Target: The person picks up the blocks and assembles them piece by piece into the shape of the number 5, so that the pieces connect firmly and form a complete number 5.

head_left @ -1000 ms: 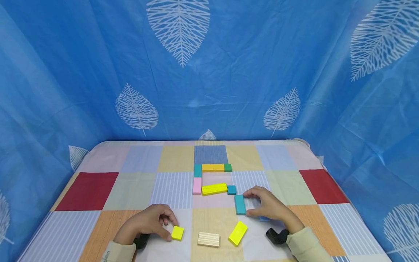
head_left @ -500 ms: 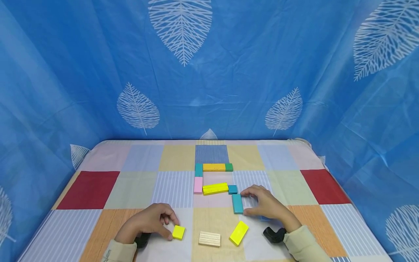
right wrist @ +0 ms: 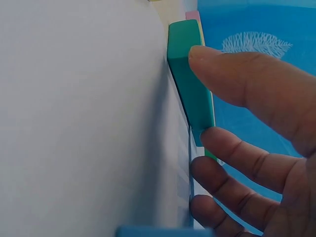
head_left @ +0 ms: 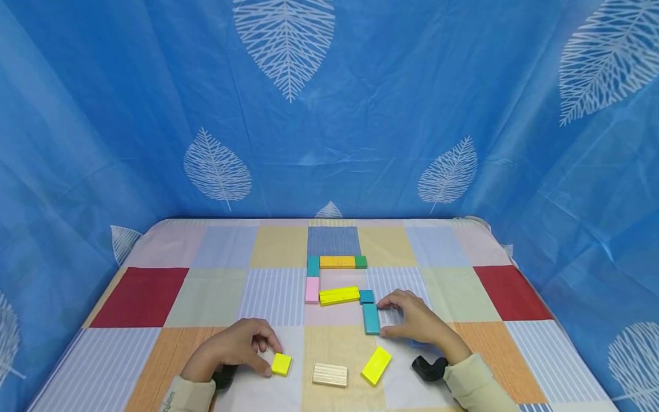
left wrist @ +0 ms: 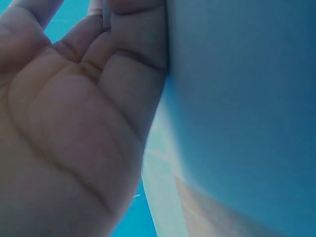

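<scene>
My right hand (head_left: 419, 321) has its thumb and index finger at the two ends of a teal rectangular block (head_left: 370, 319), which lies flat beside a small teal block (head_left: 366, 296). In the right wrist view the thumb meets the teal block (right wrist: 192, 94) near its closer end, the other fingers bent and bare. My left hand (head_left: 242, 346) pinches a small yellow square block (head_left: 281, 364) at its left side, on the table. The left wrist view shows mostly palm (left wrist: 74, 123); that block is hidden there.
A joined outline holds an orange block (head_left: 337, 262), green block (head_left: 360, 262), teal block (head_left: 313, 266), pink block (head_left: 312, 290) and yellow ridged pieces (head_left: 338, 295). A striped wooden block (head_left: 330, 375) and yellow block (head_left: 376, 365) lie nearer. A blue block (head_left: 418, 344) is partly under my right hand.
My right hand has slid the teal rectangular block a little left, closer in line beneath the small teal block. My left hand and the yellow square block stay put.
</scene>
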A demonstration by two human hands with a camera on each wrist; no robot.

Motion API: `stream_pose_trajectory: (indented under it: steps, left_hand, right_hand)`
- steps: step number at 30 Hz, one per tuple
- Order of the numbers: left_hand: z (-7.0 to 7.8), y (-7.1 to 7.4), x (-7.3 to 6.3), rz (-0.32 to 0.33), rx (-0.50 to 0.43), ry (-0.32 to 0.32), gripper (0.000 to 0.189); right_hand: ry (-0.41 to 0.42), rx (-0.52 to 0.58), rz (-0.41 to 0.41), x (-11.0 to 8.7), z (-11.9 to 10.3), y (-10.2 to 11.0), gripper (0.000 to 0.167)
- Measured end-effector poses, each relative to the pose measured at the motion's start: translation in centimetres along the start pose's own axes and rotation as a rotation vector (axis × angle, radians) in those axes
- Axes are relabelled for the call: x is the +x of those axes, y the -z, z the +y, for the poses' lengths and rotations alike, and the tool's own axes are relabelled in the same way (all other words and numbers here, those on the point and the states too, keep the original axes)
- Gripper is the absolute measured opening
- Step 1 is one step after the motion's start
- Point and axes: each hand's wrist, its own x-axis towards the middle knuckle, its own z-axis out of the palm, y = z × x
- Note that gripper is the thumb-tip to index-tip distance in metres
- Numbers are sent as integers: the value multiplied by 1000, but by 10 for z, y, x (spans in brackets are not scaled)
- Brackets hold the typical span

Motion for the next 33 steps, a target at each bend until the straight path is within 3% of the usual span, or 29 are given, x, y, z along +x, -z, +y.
stream_pose_trajectory:
  steps: [33]
  left_hand:
    - [-1,1,1,-6,-8,-18,28]
  right_hand:
    - [-20,5,13,4,-4,-2,37]
